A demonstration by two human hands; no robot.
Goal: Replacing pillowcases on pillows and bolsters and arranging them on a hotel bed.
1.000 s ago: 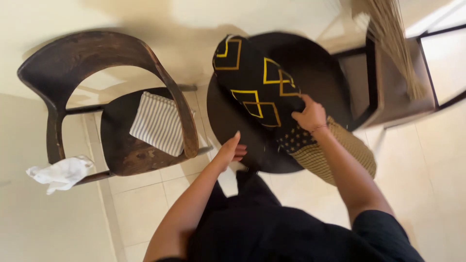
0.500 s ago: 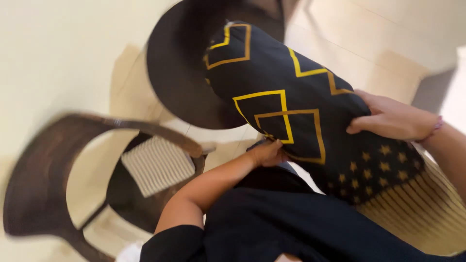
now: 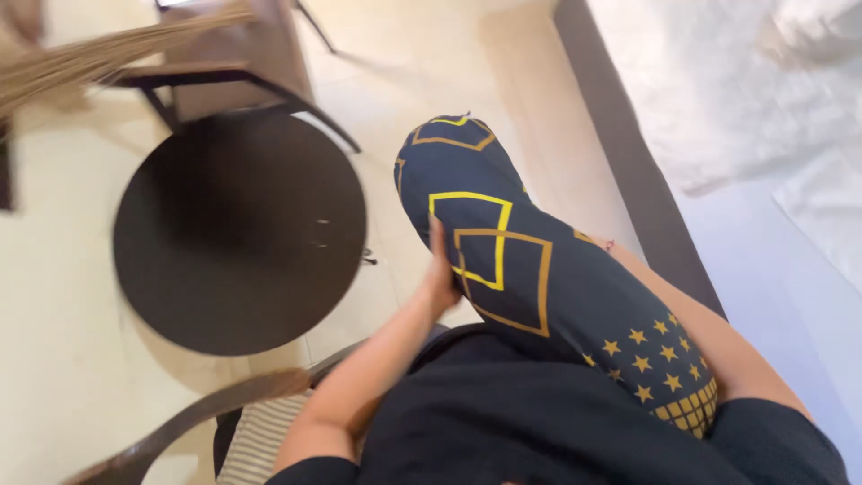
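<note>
Bolster (image 3: 539,296) held off the floor, clear of the round table (image 3: 238,229), which sits to its left. Long axis runs from the person's chest out and away, far end pointing up-frame. Left hand (image 3: 440,274) flat against the bolster's left flank, fingers pressing, not wrapped. Right hand hidden behind the bolster, forearm along its right side; grip cannot be told. Left hand nearer the table.

pillow (image 3: 539,287): smooth printed cloth | round table (image 3: 238,233): dark, matt, probably wood | floor (image 3: 54,359): glossy tile
</note>
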